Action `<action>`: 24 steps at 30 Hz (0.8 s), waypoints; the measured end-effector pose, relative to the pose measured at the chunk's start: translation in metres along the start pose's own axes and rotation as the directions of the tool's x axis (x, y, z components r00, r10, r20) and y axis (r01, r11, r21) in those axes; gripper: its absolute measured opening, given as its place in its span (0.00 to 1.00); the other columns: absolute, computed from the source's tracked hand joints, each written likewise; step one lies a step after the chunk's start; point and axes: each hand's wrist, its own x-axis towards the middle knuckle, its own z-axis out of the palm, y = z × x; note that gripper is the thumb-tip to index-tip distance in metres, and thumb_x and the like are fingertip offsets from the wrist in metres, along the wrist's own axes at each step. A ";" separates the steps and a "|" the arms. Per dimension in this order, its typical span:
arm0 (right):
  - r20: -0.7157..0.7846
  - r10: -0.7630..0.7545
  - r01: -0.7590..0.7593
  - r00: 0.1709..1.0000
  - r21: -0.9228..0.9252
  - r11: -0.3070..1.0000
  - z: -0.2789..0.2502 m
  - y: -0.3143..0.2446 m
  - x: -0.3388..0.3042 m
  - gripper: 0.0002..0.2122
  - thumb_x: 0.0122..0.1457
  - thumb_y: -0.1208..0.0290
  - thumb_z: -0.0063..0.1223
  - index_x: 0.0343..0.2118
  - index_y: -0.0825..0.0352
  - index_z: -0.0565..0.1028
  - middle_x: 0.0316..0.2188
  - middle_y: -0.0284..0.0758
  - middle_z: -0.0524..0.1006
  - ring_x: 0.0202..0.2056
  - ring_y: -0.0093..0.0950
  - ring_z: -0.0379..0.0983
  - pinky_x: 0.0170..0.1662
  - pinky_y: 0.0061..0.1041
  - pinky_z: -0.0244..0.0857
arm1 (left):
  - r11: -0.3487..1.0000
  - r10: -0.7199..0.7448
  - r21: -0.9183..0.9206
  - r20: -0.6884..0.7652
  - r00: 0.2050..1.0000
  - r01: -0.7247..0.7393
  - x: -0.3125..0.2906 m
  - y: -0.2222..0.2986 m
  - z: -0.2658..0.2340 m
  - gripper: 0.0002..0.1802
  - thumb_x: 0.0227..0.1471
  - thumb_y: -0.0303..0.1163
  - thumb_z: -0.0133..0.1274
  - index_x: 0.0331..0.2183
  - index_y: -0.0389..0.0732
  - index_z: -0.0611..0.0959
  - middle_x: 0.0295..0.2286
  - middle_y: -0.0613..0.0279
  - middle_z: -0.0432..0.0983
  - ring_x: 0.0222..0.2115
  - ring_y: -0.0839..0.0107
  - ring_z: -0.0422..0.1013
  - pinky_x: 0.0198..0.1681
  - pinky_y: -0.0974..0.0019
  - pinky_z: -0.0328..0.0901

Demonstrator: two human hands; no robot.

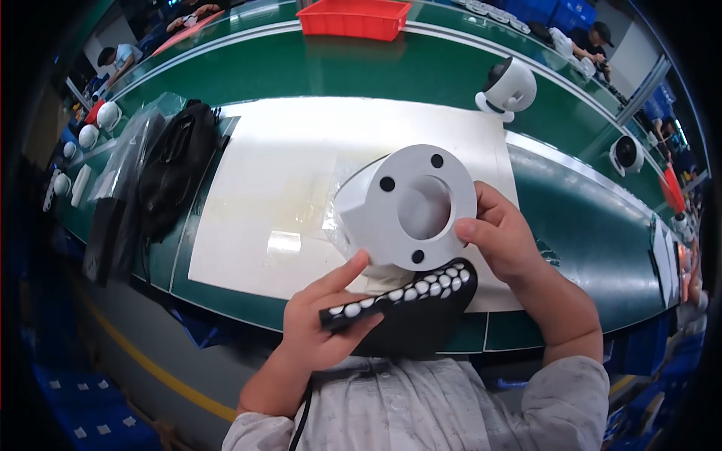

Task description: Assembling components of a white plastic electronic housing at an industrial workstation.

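The shirt [436, 413] is whitish, with a faint grey pattern, also on the sleeves [568, 395], and small buttons [385, 374] in front. A black cord [301, 423] runs along its left side. The left hand [320, 316] and the right hand [505, 239] are bare.

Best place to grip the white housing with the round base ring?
White housing: probably pinch the base ring's right rim, from the right. Its flat face and exposed edge suit thumb-and-finger contact, clear of the three black pads; the right hand grips there.
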 end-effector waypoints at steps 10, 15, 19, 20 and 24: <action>-0.050 -0.716 0.317 0.696 -0.874 0.369 -0.041 0.001 0.127 0.06 0.49 0.73 0.46 0.31 0.65 0.70 0.28 0.32 0.69 0.32 0.26 0.67 0.35 0.25 0.60 | 0.927 -0.276 -0.295 -0.109 0.955 0.234 -0.014 -0.032 -0.024 0.19 0.30 0.16 0.57 0.32 0.27 0.74 0.35 0.48 0.71 0.26 0.77 0.68 0.30 0.76 0.62; 0.288 -0.717 0.014 0.635 -0.932 -0.362 -0.103 0.053 0.215 0.08 0.46 0.71 0.48 0.29 0.66 0.70 0.26 0.36 0.67 0.31 0.34 0.65 0.34 0.31 0.59 | 0.939 -0.281 -0.231 -0.078 0.957 0.257 -0.020 -0.050 -0.035 0.14 0.28 0.18 0.58 0.25 0.27 0.74 0.37 0.42 0.69 0.25 0.75 0.69 0.31 0.74 0.62; 0.071 -0.588 -0.076 0.805 -0.972 -0.222 -0.104 0.064 0.235 0.11 0.48 0.65 0.46 0.32 0.66 0.70 0.33 0.36 0.69 0.38 0.33 0.64 0.40 0.30 0.58 | 0.907 -0.347 -0.275 -0.059 0.936 0.319 -0.023 -0.052 -0.042 0.14 0.29 0.18 0.58 0.26 0.27 0.75 0.37 0.42 0.69 0.28 0.72 0.70 0.33 0.73 0.63; -0.003 -0.495 -0.062 0.869 -0.993 -0.103 -0.100 0.062 0.234 0.13 0.50 0.63 0.44 0.35 0.66 0.70 0.36 0.37 0.69 0.41 0.34 0.63 0.43 0.30 0.57 | 0.885 -0.374 -0.317 -0.052 0.926 0.340 -0.022 -0.050 -0.043 0.14 0.29 0.18 0.58 0.26 0.27 0.75 0.37 0.42 0.69 0.29 0.71 0.70 0.34 0.72 0.63; -0.164 -0.419 -0.143 0.893 -0.986 0.080 -0.096 0.070 0.212 0.19 0.52 0.59 0.41 0.43 0.67 0.66 0.43 0.42 0.66 0.47 0.34 0.59 0.48 0.30 0.53 | 0.921 -0.273 -0.303 -0.049 0.961 0.247 -0.016 -0.051 -0.050 0.14 0.30 0.19 0.57 0.27 0.27 0.75 0.37 0.43 0.69 0.31 0.68 0.71 0.36 0.70 0.64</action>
